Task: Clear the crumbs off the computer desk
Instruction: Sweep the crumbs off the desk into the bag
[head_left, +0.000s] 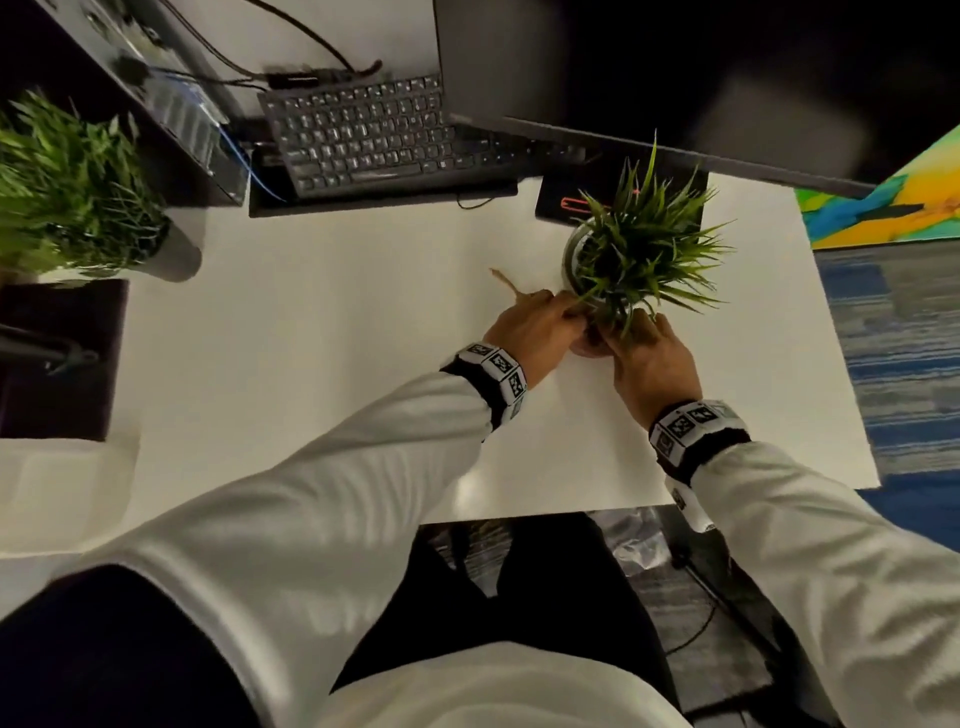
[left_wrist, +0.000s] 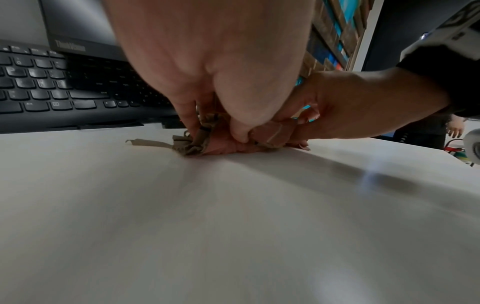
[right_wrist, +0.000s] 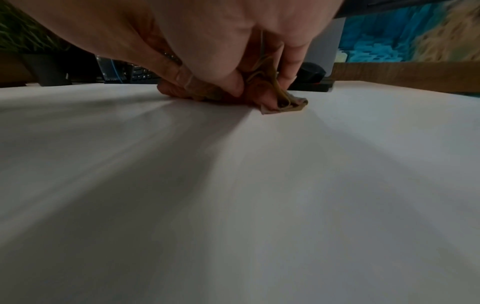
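Observation:
The crumbs are crinkled brown paper shreds (left_wrist: 192, 142) bunched on the white desk (head_left: 337, 338), just in front of a small potted plant (head_left: 644, 249). One loose strip (head_left: 506, 283) trails out to the left of the bunch. My left hand (head_left: 566, 317) is bent down over the pile and pinches shreds between thumb and fingers (left_wrist: 187, 115). My right hand (head_left: 639, 332) meets it from the right and grips another clump of shreds (right_wrist: 288, 102) against the desktop. The plant's leaves hide part of both hands' fingertips in the head view.
A black keyboard (head_left: 358, 140) and a dark monitor (head_left: 597, 67) stand at the back of the desk. A second, larger plant (head_left: 67, 187) sits at the far left. A black pad (head_left: 558, 200) lies behind the small plant. The desk's front edge is near my body.

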